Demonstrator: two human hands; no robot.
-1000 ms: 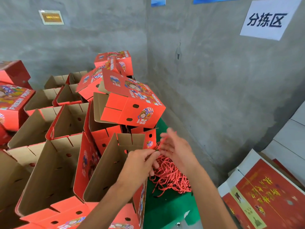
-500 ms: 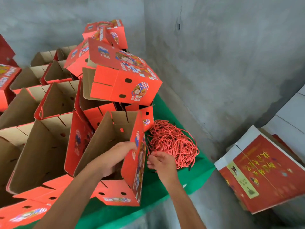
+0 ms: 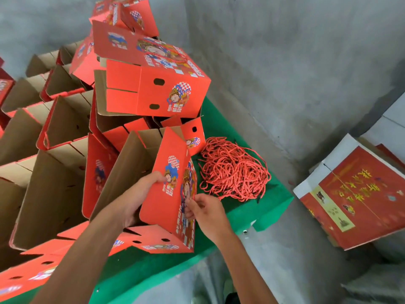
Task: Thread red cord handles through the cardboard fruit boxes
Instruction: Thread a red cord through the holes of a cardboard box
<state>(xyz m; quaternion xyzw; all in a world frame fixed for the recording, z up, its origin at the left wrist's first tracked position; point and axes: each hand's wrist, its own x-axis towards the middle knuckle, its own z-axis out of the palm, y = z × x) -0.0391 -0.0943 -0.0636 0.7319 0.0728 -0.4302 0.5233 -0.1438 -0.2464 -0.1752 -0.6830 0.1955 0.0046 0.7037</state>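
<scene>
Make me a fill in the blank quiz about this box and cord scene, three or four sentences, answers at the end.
1. The pile of red cords lies on a ____ table.
2. The left hand grips the edge of a red ____.
3. The right hand pinches something at that box's printed face, beside the ____ of cords.
4. The wall behind the table is ____ in colour.

Answers: green; box; pile; grey
</scene>
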